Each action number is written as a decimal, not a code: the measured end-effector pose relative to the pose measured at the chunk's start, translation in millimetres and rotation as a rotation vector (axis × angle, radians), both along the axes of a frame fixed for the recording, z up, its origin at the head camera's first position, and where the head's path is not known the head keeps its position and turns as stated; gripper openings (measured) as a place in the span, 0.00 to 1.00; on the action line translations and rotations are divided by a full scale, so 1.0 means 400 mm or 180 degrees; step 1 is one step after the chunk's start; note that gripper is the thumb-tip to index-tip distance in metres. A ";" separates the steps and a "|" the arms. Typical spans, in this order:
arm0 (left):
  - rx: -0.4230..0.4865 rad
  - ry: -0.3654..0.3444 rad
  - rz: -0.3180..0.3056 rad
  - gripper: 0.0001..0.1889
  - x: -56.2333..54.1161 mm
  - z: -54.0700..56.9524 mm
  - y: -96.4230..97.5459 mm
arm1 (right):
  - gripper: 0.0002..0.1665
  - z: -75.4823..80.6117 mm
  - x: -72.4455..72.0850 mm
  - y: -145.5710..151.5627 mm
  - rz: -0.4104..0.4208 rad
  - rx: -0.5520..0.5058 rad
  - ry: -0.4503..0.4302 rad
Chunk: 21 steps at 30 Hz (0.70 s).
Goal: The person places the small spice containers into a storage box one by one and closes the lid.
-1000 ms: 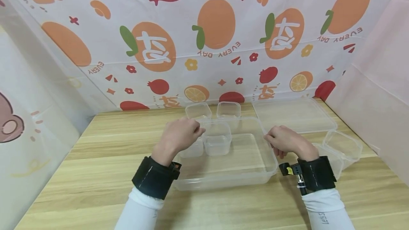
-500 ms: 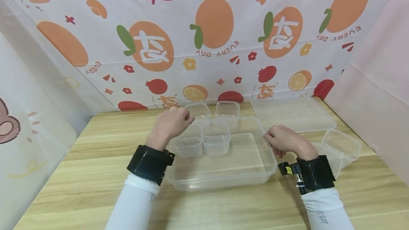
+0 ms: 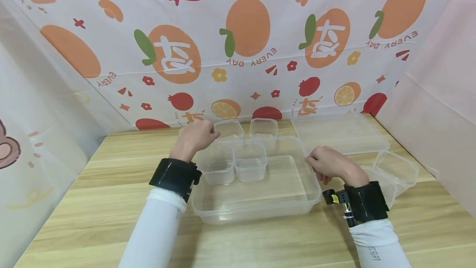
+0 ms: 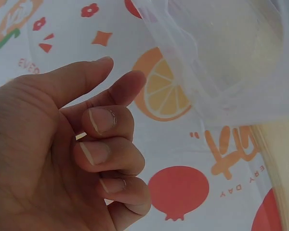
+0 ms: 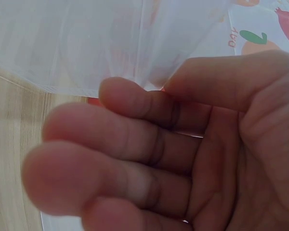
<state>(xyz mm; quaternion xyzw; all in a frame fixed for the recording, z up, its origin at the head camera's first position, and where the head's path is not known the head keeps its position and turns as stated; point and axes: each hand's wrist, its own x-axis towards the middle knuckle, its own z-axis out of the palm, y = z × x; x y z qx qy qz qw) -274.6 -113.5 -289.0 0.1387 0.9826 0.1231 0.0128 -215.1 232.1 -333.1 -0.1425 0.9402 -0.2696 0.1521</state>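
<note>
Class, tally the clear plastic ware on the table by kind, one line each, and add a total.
Large rectangular container: 1
Small square containers: 6 (2 inside the large one, 2 behind it, 2 at the right, one partly hidden)
Large rectangular lid: 1
Total: 8

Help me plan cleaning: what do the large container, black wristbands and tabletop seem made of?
Large container: probably plastic, clear and glossy; background shows through, walls catch highlights.
Black wristbands: likely fabric, matte; pale stitch-like line.
Tabletop: wood or wood-look laminate; pale grain shows.
</note>
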 end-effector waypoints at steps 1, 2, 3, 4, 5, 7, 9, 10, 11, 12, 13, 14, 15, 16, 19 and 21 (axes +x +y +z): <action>-0.0004 -0.0030 0.0010 0.16 -0.003 0.000 -0.002 | 0.24 -0.001 0.000 0.000 0.0002 -0.0007 -0.0001; -0.0010 -0.0053 0.0021 0.16 -0.006 -0.001 -0.003 | 0.24 -0.001 0.001 -0.001 0.0013 -0.0018 0.0005; -0.0017 -0.0075 0.0028 0.15 -0.009 -0.001 -0.004 | 0.24 -0.002 0.001 -0.001 0.0024 -0.0026 0.0016; -0.0018 -0.0096 0.0034 0.15 -0.011 -0.001 -0.005 | 0.24 -0.002 0.002 -0.001 0.0025 -0.0033 0.0018; -0.0011 -0.0121 0.0040 0.15 -0.014 -0.001 -0.006 | 0.24 -0.002 0.002 -0.001 0.0018 -0.0032 0.0017; 0.0016 -0.0163 0.0047 0.15 -0.019 0.001 -0.007 | 0.24 -0.002 0.002 -0.002 0.0026 -0.0032 0.0027; 0.0036 -0.0205 0.0047 0.15 -0.024 0.005 -0.008 | 0.24 -0.001 0.003 -0.002 0.0030 -0.0034 0.0030; 0.0058 -0.0237 0.0050 0.15 -0.027 0.007 -0.008 | 0.25 -0.001 0.003 -0.002 0.0019 -0.0029 0.0024; 0.0066 -0.0259 0.0053 0.15 -0.030 0.008 -0.009 | 0.24 0.000 0.003 -0.003 0.0024 -0.0031 0.0028; 0.0064 -0.0279 0.0055 0.16 -0.033 0.010 -0.010 | 0.24 0.000 0.004 -0.003 0.0026 -0.0032 0.0028; 0.0060 -0.0299 0.0062 0.18 -0.037 0.011 -0.011 | 0.24 0.000 0.003 -0.003 0.0014 -0.0027 0.0017; 0.0044 -0.0315 0.0066 0.18 -0.040 0.012 -0.012 | 0.24 0.000 0.003 -0.003 0.0010 -0.0021 0.0012; 0.0033 -0.0328 0.0069 0.20 -0.043 0.014 -0.013 | 0.24 0.000 0.003 -0.003 0.0003 -0.0017 0.0007; 0.0018 -0.0337 0.0082 0.21 -0.046 0.015 -0.014 | 0.24 0.001 0.004 -0.004 -0.0008 -0.0013 -0.0005; -0.0032 -0.0365 0.0114 0.21 -0.050 0.016 -0.016 | 0.24 0.002 0.004 -0.004 -0.0013 -0.0004 -0.0012; -0.0048 -0.0383 0.0133 0.20 -0.053 0.016 -0.018 | 0.24 0.003 0.005 -0.005 -0.0006 -0.0011 0.0000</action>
